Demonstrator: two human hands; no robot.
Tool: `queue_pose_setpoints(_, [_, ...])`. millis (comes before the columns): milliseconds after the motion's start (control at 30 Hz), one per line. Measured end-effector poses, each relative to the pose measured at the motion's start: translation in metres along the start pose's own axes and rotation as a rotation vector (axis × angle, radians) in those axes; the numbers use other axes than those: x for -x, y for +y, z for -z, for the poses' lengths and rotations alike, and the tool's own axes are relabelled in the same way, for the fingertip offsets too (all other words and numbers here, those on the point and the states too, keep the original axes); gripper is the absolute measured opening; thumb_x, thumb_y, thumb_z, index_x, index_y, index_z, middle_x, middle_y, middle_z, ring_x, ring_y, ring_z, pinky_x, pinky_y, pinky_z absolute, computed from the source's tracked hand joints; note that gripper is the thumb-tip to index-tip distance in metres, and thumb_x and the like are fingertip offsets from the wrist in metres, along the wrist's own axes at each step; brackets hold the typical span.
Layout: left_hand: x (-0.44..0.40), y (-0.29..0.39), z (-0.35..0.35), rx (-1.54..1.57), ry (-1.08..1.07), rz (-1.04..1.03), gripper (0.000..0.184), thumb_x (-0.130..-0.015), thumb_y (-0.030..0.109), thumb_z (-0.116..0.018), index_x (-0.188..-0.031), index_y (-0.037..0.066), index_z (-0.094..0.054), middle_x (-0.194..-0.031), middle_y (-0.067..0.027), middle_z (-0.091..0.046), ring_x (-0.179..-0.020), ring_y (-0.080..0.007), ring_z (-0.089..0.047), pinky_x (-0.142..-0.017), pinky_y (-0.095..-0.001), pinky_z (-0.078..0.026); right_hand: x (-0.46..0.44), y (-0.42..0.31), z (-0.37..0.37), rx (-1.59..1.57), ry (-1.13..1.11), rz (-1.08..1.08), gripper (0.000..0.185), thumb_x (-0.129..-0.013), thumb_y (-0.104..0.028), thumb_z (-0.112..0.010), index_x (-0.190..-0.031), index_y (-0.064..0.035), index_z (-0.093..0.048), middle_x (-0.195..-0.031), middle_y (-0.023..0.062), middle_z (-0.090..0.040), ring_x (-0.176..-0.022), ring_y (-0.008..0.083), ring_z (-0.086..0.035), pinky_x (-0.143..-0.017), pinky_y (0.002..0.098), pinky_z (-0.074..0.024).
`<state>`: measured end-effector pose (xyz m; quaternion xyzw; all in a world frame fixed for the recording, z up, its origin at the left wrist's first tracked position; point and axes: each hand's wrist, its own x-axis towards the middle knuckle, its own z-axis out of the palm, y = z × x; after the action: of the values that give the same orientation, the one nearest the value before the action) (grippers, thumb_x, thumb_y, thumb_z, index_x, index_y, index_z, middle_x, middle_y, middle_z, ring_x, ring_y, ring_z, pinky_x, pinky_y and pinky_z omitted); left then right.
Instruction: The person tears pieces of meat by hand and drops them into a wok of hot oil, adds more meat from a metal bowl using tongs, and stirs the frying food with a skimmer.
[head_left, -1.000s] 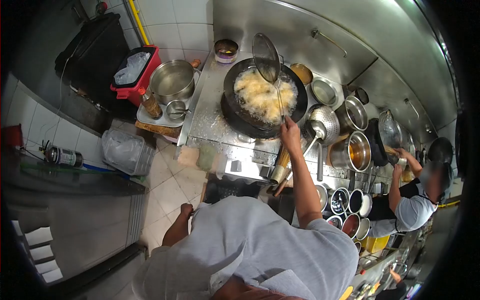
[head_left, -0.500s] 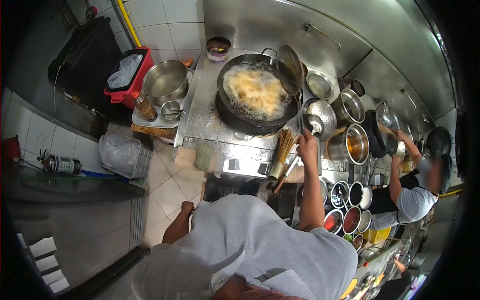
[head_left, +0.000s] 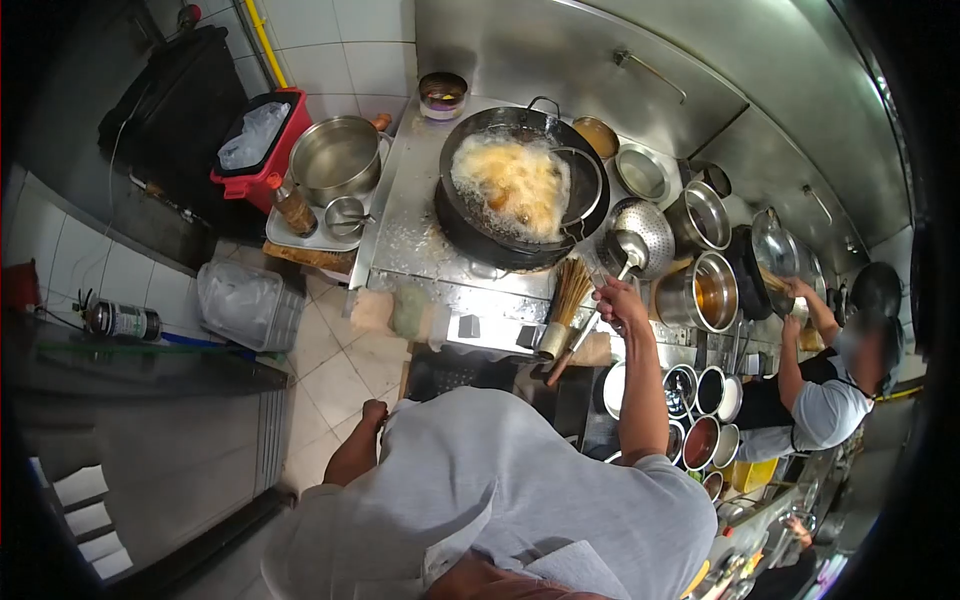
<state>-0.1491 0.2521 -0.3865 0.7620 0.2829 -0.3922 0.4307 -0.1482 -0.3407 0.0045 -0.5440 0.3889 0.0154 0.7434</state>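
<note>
My right hand (head_left: pixel 622 305) is closed at the end of the handle of a wire skimmer (head_left: pixel 597 190). The skimmer's round head dips into the right side of a black wok (head_left: pixel 450 205). Pale golden food (head_left: pixel 510 180) bubbles there in foaming oil. Just beyond my fingers, a ladle (head_left: pixel 630 245) rests in a perforated strainer (head_left: pixel 655 232). A bamboo wok brush (head_left: pixel 570 290) and a wooden-handled tool (head_left: pixel 570 352) lie left of this hand. Down at my side, my left hand (head_left: pixel 375 412) is curled into a fist, apart from any object.
A steel pot (head_left: pixel 335 158) and an orange-capped bottle (head_left: pixel 292 208) stand on a tray at left. Steel pots (head_left: pixel 712 290) and several sauce bowls (head_left: pixel 702 440) line the right. A co-worker (head_left: pixel 830 390) works further right. A red bin (head_left: pixel 290 105) is at back left.
The skimmer has come down from above the wok's right rim into the oil. My right hand has shifted slightly right and towards me. My left hand stays put.
</note>
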Motion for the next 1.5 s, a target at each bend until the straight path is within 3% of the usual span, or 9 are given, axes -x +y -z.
queue_pose_setpoints(300, [-0.002,-0.012,0.003,-0.104,-0.004,-0.022,0.015,-0.076,0.014,-0.060,-0.073,0.001,-0.067,-0.073,-0.0168,-0.068,-0.061,-0.0291,-0.066,-0.056,-0.0418,-0.052,-0.023,0.012,-0.037,-0.253,-0.291,-0.096,0.007,-0.096,-0.003,-0.043,-0.096,-0.0092,-0.046,-0.073,-0.0009,-0.050,-0.043,0.0003,-0.036,-0.029,0.0148,-0.0265])
queue_pose_setpoints(467, [0.006,-0.014,0.018,-1.269,0.053,-0.916,0.016,-0.070,0.026,-0.068,-0.073,0.010,-0.069,-0.078,-0.0142,-0.070,-0.073,-0.0302,-0.068,-0.066,-0.0459,-0.052,-0.033,0.025,-0.051,-0.384,-0.437,-0.085,0.006,-0.098,-0.006,-0.043,-0.094,-0.0095,-0.045,-0.070,-0.0026,-0.048,-0.039,0.0001,-0.034,-0.028,0.0147,-0.0266])
queue_pose_setpoints(600, [0.013,-0.010,0.020,-1.251,0.109,-1.010,0.015,-0.074,0.021,-0.064,-0.071,0.007,-0.067,-0.073,-0.0155,-0.068,-0.066,-0.0294,-0.067,-0.060,-0.0431,-0.052,-0.030,0.030,-0.055,-0.466,-0.429,-0.072,0.011,-0.099,-0.007,-0.042,-0.107,-0.0058,-0.049,-0.070,-0.0019,-0.046,-0.039,0.0003,-0.034,-0.028,0.0147,-0.0278])
queue_pose_setpoints(700, [0.015,-0.008,0.021,-1.172,0.078,-0.954,0.015,-0.074,0.019,-0.062,-0.072,0.005,-0.066,-0.073,-0.0160,-0.067,-0.064,-0.0292,-0.066,-0.058,-0.0428,-0.052,-0.013,0.026,-0.055,-0.526,-0.410,-0.077,0.016,-0.099,-0.006,-0.042,-0.113,-0.0051,-0.049,-0.073,-0.0009,-0.047,-0.041,0.0005,-0.035,-0.029,0.0144,-0.0287])
queue_pose_setpoints(900, [0.010,-0.013,0.018,-0.630,-0.051,-0.513,0.016,-0.075,0.015,-0.058,-0.073,0.001,-0.066,-0.071,-0.0171,-0.066,-0.060,-0.0286,-0.065,-0.055,-0.0423,-0.052,0.010,0.031,-0.048,-0.497,-0.298,0.008,0.016,-0.097,-0.005,-0.044,-0.111,-0.0067,-0.049,-0.074,-0.0007,-0.048,-0.042,0.0008,-0.034,-0.029,0.0145,-0.0265])
queue_pose_setpoints(1000, [-0.004,-0.019,0.008,-0.927,-0.028,-0.631,0.015,-0.073,0.015,-0.061,-0.076,0.002,-0.068,-0.075,-0.0181,-0.068,-0.065,-0.0302,-0.066,-0.059,-0.0423,-0.053,0.012,0.032,-0.042,-0.254,-0.200,0.078,0.011,-0.097,-0.006,-0.044,-0.107,-0.0081,-0.049,-0.075,-0.0008,-0.049,-0.042,0.0007,-0.035,-0.029,0.0148,-0.0260])
queue_pose_setpoints(1067, [-0.005,-0.016,0.007,-1.172,0.012,-0.726,0.015,-0.071,0.016,-0.065,-0.077,0.004,-0.070,-0.080,-0.0190,-0.069,-0.070,-0.0319,-0.068,-0.063,-0.0423,-0.053,0.024,0.018,-0.040,-0.345,-0.180,0.079,0.003,-0.097,-0.008,-0.046,-0.099,-0.0095,-0.047,-0.074,-0.0004,-0.050,-0.042,0.0013,-0.036,-0.030,0.0152,-0.0270])
queue_pose_setpoints(1300, [-0.016,-0.004,0.006,-1.217,-0.025,-0.743,0.010,-0.070,0.015,-0.069,-0.076,0.009,-0.072,-0.081,-0.0137,-0.071,-0.071,-0.0295,-0.069,-0.064,-0.0410,-0.054,0.024,0.014,-0.037,-0.271,-0.104,0.108,0.012,-0.095,-0.004,-0.047,-0.107,-0.0069,-0.044,-0.072,0.0025,-0.053,-0.042,0.0036,-0.037,-0.032,0.0165,-0.0288])
queue_pose_setpoints(1500, [0.011,0.030,0.017,-1.314,-0.051,-0.834,0.013,-0.077,0.011,-0.059,-0.072,0.002,-0.068,-0.071,-0.0129,-0.069,-0.059,-0.0256,-0.066,-0.054,-0.0397,-0.052,0.027,0.010,-0.028,-0.084,-0.015,0.128,0.021,-0.093,-0.004,-0.049,-0.114,-0.0044,-0.046,-0.069,0.0018,-0.052,-0.043,0.0050,-0.038,-0.033,0.0193,-0.0274])
